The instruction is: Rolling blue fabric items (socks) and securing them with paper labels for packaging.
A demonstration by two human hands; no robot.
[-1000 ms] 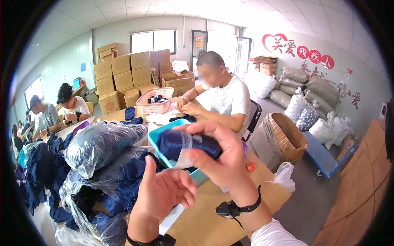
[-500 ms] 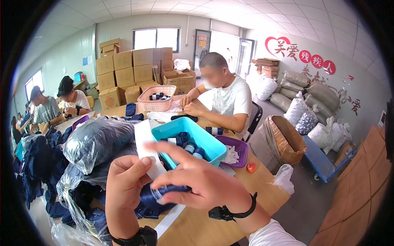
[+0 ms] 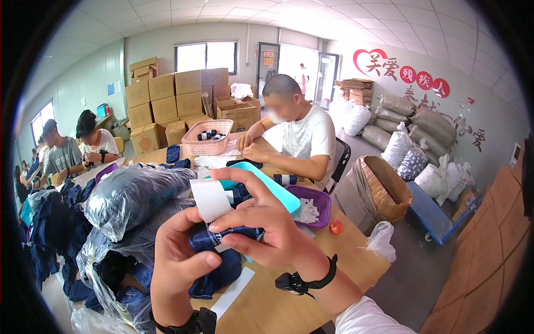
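In front of me a rolled bundle of dark navy cloth is held level between both hands. A white paper strip curls up from it, its lower part lying against the roll. My left hand is closed round the left end, thumb below. My right hand grips the right end, thumb underneath and fingers on top at the strip. Just beyond stands a turquoise bin with similar banded rolls, partly hidden by my right hand. Below the hands lie navy cloth and another white strip on the table.
Clear plastic bags of navy cloth pile up at left. A purple basket of paper pieces and a red fruit are at right. Across the table, a person works beside a pink basket holding rolls.
My hands have come together round the navy roll, which is now raised into plainer view. The white strip, held upright before, now bends over the roll. My right fingers have closed on it.
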